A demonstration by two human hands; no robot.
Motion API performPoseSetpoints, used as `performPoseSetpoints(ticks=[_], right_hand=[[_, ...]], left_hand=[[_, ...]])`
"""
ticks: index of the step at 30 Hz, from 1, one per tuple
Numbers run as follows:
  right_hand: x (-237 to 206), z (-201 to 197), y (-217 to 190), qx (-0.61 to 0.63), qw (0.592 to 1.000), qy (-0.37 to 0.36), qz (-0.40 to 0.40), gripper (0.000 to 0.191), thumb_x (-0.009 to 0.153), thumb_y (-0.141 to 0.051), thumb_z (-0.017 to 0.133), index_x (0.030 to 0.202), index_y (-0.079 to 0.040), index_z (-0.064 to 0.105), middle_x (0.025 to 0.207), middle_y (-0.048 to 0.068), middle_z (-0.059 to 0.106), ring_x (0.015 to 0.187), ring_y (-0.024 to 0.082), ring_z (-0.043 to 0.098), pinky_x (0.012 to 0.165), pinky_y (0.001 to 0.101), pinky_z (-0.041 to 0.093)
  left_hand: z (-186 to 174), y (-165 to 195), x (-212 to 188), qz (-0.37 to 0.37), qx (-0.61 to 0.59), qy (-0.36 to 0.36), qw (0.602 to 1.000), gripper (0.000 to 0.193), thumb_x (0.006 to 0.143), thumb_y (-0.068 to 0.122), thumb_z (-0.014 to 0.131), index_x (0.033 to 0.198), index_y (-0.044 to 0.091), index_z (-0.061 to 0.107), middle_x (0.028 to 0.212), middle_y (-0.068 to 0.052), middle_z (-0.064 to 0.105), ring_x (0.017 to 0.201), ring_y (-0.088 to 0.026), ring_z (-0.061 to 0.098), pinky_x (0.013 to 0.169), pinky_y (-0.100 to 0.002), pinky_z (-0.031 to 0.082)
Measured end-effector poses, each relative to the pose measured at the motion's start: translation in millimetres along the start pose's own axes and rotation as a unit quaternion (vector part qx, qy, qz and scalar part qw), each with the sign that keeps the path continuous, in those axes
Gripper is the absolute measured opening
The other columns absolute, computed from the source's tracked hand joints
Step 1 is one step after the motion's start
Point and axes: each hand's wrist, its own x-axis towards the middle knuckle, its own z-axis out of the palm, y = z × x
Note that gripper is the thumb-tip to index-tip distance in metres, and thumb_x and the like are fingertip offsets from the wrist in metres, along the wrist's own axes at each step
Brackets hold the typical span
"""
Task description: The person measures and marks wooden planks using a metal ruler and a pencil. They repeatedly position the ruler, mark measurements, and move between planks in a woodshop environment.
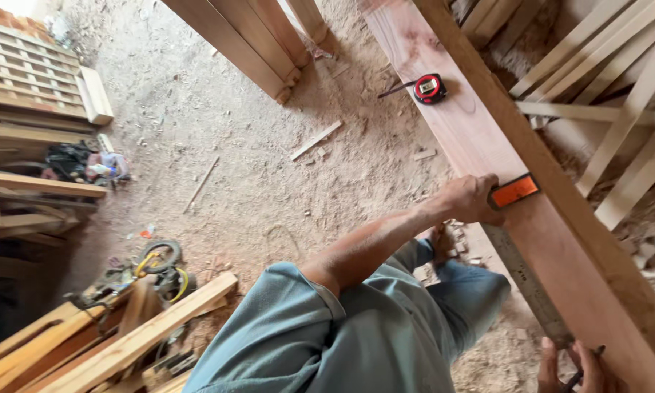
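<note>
A wide reddish plank (pixel 467 127) runs diagonally from the top centre to the bottom right. A try square lies across it. My left hand (pixel 470 199) grips the square's orange handle (pixel 514 191) at the plank's near edge. The square's metal blade (pixel 529 282) runs down toward my right hand (pixel 581 368), which holds a dark pencil (pixel 586 366) by the blade's end at the bottom edge of the view. A red and black tape measure (pixel 429 88) rests on the plank farther up, with a short length of tape pulled out.
A narrower timber (pixel 560 189) lies along the plank's far side, with pale battens (pixel 618 87) stacked beyond. The sawdust floor (pixel 255 182) holds offcuts. Planks and a power tool with a yellow cord (pixel 156 266) lie bottom left, and a slatted pallet (pixel 29 65) sits top left.
</note>
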Motion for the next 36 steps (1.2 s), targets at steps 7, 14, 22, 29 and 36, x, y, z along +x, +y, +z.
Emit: performPoseSetpoints(ticks=[7,14,22,29,36], right_hand=[[27,-33,-14,0.048,0.968,-0.052,0.239,0.027,0.107,-0.014,0.071,0.113,0.013,0.066,0.076,0.024,0.061,0.067,0.025,0.053,0.069,0.0371,0.049],[45,-44,-29,0.015,0.997,0.075,0.032,0.018,0.113,-0.014,0.072,0.117,0.003,0.075,0.105,0.018,0.068,0.09,0.021,0.063,0.085,0.0297,0.055],[51,-37,-11,-0.011,0.99,0.139,-0.006,0.008,0.105,-0.006,0.073,0.108,0.0,0.077,0.099,0.014,0.072,0.095,0.026,0.066,0.084,0.0358,0.055],[57,-48,-21,0.014,0.991,0.134,-0.016,0.009,0.104,-0.009,0.071,0.109,-0.004,0.076,0.1,0.012,0.073,0.096,0.028,0.067,0.086,0.0378,0.055],[59,-52,-22,-0.011,0.99,0.141,-0.027,0.012,0.103,-0.015,0.07,0.11,-0.006,0.076,0.104,0.012,0.074,0.1,0.031,0.067,0.094,0.0439,0.053]], left_hand=[[-6,11,-3,-0.02,0.017,0.003,1.0,0.086,0.061,0.06,0.088,0.125,0.008,0.061,0.106,-0.017,0.075,0.101,-0.035,0.072,0.086,-0.045,0.057],[-24,29,-16,-0.006,-0.011,0.041,0.999,0.078,0.058,0.052,0.09,0.119,0.01,0.067,0.106,-0.015,0.075,0.101,-0.031,0.071,0.085,-0.042,0.057],[-36,62,-39,-0.036,-0.066,0.024,0.997,0.063,0.055,0.04,0.09,0.106,0.008,0.072,0.083,-0.01,0.078,0.076,-0.022,0.077,0.069,-0.037,0.062],[-40,85,-51,-0.057,-0.015,0.044,0.997,0.061,0.055,0.041,0.093,0.101,0.008,0.071,0.074,-0.009,0.074,0.072,-0.023,0.074,0.063,-0.037,0.06],[-22,76,-31,-0.003,0.026,0.037,0.999,0.037,0.068,0.036,0.085,0.088,0.007,0.075,0.078,-0.013,0.073,0.08,-0.02,0.072,0.068,-0.039,0.058]])
